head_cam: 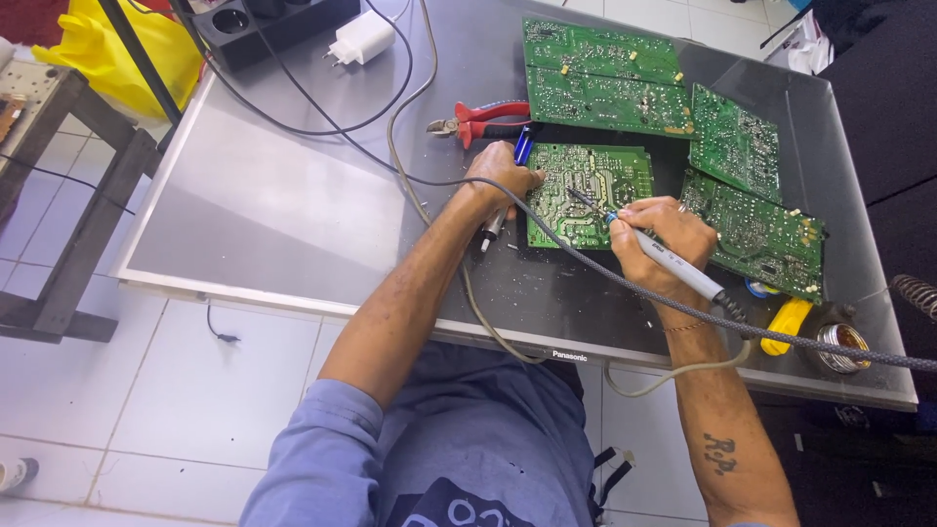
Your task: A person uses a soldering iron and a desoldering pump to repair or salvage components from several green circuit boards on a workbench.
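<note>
Matt green circuit board (590, 193), glossy panel (293, 195)

A large flat television screen (293, 195) lies face down as the work surface, its grey metal back panel filling most of the view, with a thin pale frame around it. A small light-coloured maker's label (569, 356) sits on the dark near edge of the frame. A yellow plastic bag (117, 44) lies at the upper left, beyond the screen's far corner.
</note>
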